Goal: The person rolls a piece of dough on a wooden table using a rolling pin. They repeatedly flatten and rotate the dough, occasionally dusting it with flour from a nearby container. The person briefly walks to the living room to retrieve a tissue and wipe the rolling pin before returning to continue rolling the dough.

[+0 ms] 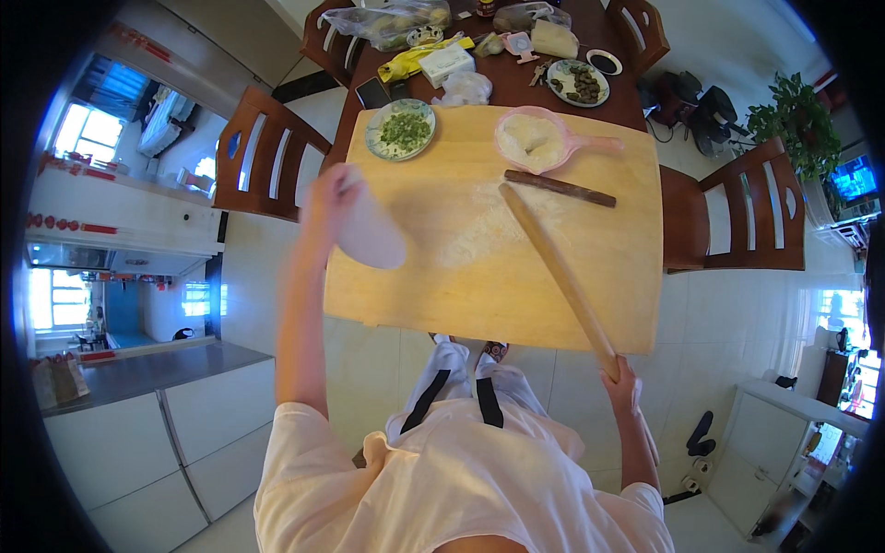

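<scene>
I see my left hand (330, 189) raised over the left edge of the wooden board (498, 276), closed on a thin white sheet of dough (369, 230) that hangs from the fingers and drapes down over the board's left part. My right hand (624, 385) sits at the board's near right corner, wrapped around the end of a long rolling pin (556, 269); the pin runs diagonally from that hand up toward the middle of the board, across a floured patch. The dough is well apart from my right hand, with the pin between them. Beyond the pin's far tip lies a short dark stick (560, 188). At the far edge stand a pink bowl of flour (535, 139) and a plate of chopped greens (400, 130). The board rests on a dark table (516, 88).
</scene>
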### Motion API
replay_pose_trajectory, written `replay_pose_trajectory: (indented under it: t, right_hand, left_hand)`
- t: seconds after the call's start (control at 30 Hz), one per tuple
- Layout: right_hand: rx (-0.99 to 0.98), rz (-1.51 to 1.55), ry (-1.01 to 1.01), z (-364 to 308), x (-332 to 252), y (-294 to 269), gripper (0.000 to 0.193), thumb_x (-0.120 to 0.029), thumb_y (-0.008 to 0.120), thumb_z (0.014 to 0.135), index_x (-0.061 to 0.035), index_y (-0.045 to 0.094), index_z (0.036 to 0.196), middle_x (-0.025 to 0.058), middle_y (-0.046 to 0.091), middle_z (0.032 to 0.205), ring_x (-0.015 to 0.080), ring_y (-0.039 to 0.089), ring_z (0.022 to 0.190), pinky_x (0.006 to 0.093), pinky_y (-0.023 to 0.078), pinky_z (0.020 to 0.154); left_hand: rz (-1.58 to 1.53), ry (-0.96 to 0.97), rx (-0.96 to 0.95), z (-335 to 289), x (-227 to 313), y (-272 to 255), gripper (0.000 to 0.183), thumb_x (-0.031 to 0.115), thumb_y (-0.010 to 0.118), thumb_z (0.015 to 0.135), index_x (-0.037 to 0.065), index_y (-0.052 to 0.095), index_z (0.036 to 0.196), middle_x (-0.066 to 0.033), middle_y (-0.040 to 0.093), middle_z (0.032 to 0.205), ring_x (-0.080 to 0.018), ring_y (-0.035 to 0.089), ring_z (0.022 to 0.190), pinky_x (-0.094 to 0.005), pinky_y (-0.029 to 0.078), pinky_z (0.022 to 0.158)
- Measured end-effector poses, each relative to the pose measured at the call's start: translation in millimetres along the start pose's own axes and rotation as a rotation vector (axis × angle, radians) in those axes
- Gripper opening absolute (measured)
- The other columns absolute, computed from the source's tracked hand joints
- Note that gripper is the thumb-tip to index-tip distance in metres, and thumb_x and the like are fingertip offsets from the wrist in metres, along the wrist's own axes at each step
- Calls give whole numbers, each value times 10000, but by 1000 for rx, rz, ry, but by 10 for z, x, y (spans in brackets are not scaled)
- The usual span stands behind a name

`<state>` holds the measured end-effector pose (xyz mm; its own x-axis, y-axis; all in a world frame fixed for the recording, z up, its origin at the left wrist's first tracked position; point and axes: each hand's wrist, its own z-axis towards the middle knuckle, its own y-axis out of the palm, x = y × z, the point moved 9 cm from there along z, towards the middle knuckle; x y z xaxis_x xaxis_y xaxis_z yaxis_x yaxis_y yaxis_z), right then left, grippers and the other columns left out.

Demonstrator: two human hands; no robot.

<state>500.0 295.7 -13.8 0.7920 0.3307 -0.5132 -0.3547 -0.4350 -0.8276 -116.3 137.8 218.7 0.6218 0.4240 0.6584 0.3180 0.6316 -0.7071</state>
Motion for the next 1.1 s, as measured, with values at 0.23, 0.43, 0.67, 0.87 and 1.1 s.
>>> replay_pose_trajectory:
  t: [0.23,0.43,0.67,0.87,1.1]
  right_hand:
    - [182,111,0,-5,-193,-494,470,-194,785,749,-96,606,1173,200,673,928,398,661,819,432,533,698]
    - [162,189,54,-72,-152,-477,471,-181,781,755,-77,604,1179,189,669,924,373,660,809,418,527,708]
    - [116,195,21,-63,-468,-457,468,-181,776,757,-72,613,1182,181,676,969,368,655,840,406,525,742]
    - [7,47,-154,217,-848,-332,501,-155,766,759,-81,583,1219,166,677,1033,372,661,882,416,532,762]
    - [-214,-299,-548,806,-2044,377,468,-331,685,848,-100,547,1231,110,642,1047,295,653,909,424,529,748]
  left_hand:
    - [484,245,-580,-1145,375,2430,187,227,502,914,99,616,988,-153,662,805,-342,659,754,-478,515,648]
    - [176,203,-328,-1957,519,2712,164,126,596,809,89,620,967,-121,616,845,-331,634,769,-471,514,661]
    - [194,345,-214,-1835,168,2221,122,84,631,771,93,634,893,-97,604,879,-297,610,803,-415,498,676]
    - [194,276,-341,-1990,-19,2350,128,121,626,795,76,637,914,-93,603,909,-292,606,882,-431,493,737]
    - [-51,482,-211,-2210,453,1695,294,113,684,796,85,654,1086,-103,606,1175,-316,589,1078,-443,478,917]
